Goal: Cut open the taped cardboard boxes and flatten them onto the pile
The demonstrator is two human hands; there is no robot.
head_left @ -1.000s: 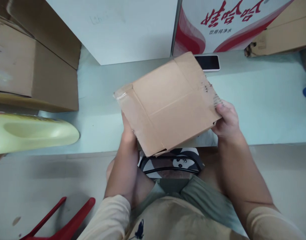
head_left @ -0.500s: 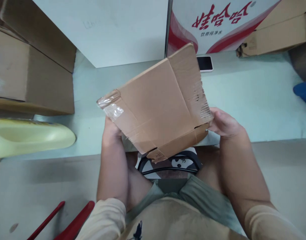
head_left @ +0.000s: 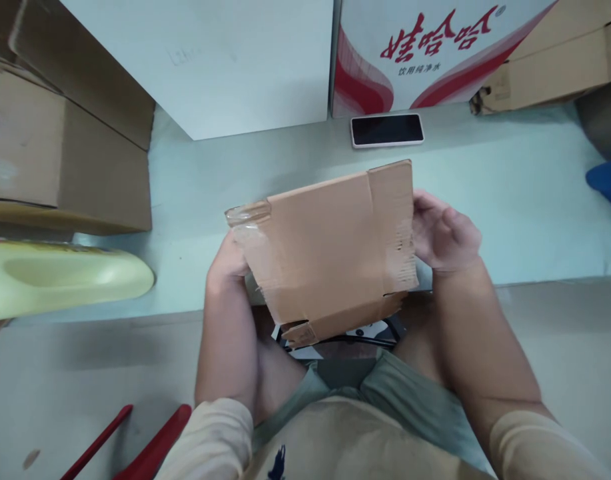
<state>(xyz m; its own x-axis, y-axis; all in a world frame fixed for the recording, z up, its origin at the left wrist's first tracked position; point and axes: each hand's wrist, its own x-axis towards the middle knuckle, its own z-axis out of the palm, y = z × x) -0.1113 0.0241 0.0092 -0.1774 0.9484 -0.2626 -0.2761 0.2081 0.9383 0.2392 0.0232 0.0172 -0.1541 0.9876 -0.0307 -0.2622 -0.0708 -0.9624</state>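
Observation:
A flattened piece of brown cardboard [head_left: 330,247] is held over the near edge of the table, its top face toward me. Clear tape shines at its upper left corner, and its right side is torn and ragged. My left hand [head_left: 228,259] is closed on the left edge, with its fingers hidden beneath the board. At the right edge is my right hand [head_left: 448,233], palm turned up and thumb off the board. Its fingers are partly spread, and some fingertips pass out of sight by the cardboard's edge.
A phone [head_left: 387,130] lies behind the cardboard on the pale green tabletop [head_left: 510,200]. White boxes [head_left: 255,60] stand at the back, brown cartons [head_left: 105,160] at the left. A pale yellow curved object [head_left: 75,280] sits at the left front, a blue object [head_left: 608,183] at the right.
The cardboard has come lower and turned more level, uncovering the whole phone. My right hand has shifted up along the right edge and its thumb has lifted from the board.

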